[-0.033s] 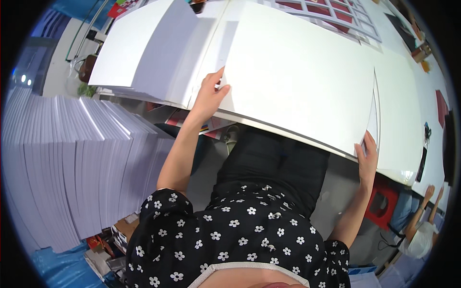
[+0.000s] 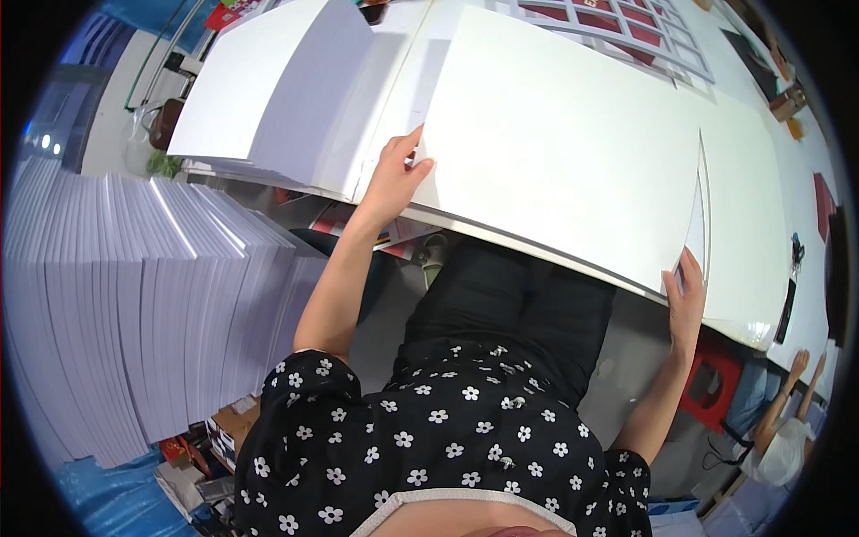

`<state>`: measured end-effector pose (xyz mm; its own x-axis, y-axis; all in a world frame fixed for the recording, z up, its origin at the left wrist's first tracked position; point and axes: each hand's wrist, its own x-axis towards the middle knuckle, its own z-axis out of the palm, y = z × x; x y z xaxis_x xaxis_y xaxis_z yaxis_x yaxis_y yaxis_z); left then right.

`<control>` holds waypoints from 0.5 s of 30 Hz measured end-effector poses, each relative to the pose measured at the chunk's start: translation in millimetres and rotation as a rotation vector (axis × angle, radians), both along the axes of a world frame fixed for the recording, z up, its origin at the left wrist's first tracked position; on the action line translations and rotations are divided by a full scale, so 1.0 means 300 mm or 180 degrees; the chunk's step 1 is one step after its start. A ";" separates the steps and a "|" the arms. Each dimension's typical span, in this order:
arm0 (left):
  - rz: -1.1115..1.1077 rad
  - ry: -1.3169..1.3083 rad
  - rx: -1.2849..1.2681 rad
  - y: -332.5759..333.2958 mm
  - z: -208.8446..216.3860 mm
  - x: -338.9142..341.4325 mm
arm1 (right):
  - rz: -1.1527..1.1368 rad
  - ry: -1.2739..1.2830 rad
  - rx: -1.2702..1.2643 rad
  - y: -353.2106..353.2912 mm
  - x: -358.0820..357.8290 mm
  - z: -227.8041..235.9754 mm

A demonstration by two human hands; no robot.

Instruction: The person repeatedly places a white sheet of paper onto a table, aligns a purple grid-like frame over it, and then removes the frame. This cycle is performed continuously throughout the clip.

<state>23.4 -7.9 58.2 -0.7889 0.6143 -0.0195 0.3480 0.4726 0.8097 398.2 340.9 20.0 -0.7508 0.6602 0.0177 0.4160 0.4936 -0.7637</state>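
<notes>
A large white sheet [image 2: 564,152], stiff like board, lies before me on the white table [image 2: 747,224]. Its right edge stands slightly raised, leaving a narrow dark gap. My left hand [image 2: 394,179] grips the left edge near the front corner, thumb and index finger pointing inward. At the front right corner my right hand [image 2: 685,291] holds the other edge between thumb and fingers; some fingertips are hidden beneath it. Left of the sheet, a stack of white boards [image 2: 268,89] rests on the table.
A tall pile of white boards [image 2: 134,313] stands at my left. Grey lattice frames [image 2: 626,31] lie on the far side. Under the table's right end is a red stool [image 2: 711,389]. Another person [image 2: 787,438] sits at the far right, arms on the table.
</notes>
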 end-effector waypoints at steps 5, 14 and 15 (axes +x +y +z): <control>-0.0237 0.0011 -0.0332 -0.013 -0.011 -0.030 | 0.0036 -0.0002 0.0030 0.010 0.003 -0.011; -0.0455 0.0014 -0.0351 -0.032 -0.032 -0.054 | 0.0036 0.0133 -0.0158 0.014 0.009 -0.022; -0.0451 0.0006 -0.0330 -0.035 -0.033 -0.053 | 0.0050 0.0149 -0.0172 0.014 0.008 -0.025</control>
